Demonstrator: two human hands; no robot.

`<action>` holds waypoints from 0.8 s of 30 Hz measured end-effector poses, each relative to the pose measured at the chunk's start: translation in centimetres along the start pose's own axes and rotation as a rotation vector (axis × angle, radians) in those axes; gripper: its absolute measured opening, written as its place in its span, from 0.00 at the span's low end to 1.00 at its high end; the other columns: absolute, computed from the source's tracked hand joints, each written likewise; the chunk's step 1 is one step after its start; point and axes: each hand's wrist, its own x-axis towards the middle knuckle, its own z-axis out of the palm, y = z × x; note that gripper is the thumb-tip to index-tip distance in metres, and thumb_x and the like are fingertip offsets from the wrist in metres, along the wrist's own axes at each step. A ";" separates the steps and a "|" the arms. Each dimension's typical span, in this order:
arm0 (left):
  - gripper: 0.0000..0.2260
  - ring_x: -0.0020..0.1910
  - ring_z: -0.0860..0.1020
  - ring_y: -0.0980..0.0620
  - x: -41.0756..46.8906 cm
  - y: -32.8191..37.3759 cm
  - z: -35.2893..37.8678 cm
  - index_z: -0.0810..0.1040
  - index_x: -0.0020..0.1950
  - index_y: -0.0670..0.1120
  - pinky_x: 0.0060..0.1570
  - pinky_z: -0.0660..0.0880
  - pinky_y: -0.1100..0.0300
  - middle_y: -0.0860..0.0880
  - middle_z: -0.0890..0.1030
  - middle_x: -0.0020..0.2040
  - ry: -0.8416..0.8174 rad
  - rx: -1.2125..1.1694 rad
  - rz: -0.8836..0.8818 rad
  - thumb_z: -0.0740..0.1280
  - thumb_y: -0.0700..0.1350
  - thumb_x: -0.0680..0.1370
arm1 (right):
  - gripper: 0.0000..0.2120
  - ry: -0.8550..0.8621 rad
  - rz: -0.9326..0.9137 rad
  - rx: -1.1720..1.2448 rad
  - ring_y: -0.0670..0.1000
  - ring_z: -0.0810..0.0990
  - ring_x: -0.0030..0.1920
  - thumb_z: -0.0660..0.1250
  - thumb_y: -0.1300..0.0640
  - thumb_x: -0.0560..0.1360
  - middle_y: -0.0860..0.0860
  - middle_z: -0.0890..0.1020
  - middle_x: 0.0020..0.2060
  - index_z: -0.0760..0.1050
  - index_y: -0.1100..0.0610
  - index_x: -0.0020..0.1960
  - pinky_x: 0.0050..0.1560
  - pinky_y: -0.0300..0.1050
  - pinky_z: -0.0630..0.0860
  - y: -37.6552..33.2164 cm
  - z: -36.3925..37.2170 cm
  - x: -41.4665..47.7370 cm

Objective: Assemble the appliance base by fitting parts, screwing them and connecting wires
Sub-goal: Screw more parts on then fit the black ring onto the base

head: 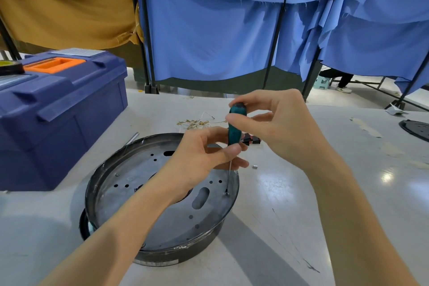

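Observation:
A round metal appliance base [176, 220] lies on the white table [290, 193], its grey plate full of holes and slots. A screwdriver with a teal handle [235, 127] stands upright over the plate's right edge, its thin shaft tip resting on a screw [226, 191]. My right hand [278, 127] grips the top of the handle from the right. My left hand [204, 158] pinches the handle's lower end and the shaft. A bundle of pale wires with brass terminals [197, 123] lies behind the base.
A blue toolbox [60, 109] with an orange handle stands at the left. A small metal sleeve [255, 166] and a black-red part [251, 139] lie right of the base. Another dark round part [415, 129] sits at the far right edge. Blue and tan curtains hang behind.

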 end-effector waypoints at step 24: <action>0.10 0.41 0.84 0.43 0.1 0.0 -0.1 0.79 0.52 0.43 0.40 0.81 0.59 0.40 0.84 0.44 0.036 0.011 -0.001 0.69 0.32 0.74 | 0.17 -0.016 0.018 -0.103 0.41 0.82 0.44 0.73 0.46 0.71 0.42 0.83 0.42 0.82 0.52 0.56 0.49 0.38 0.80 -1.3 0.6 -0.3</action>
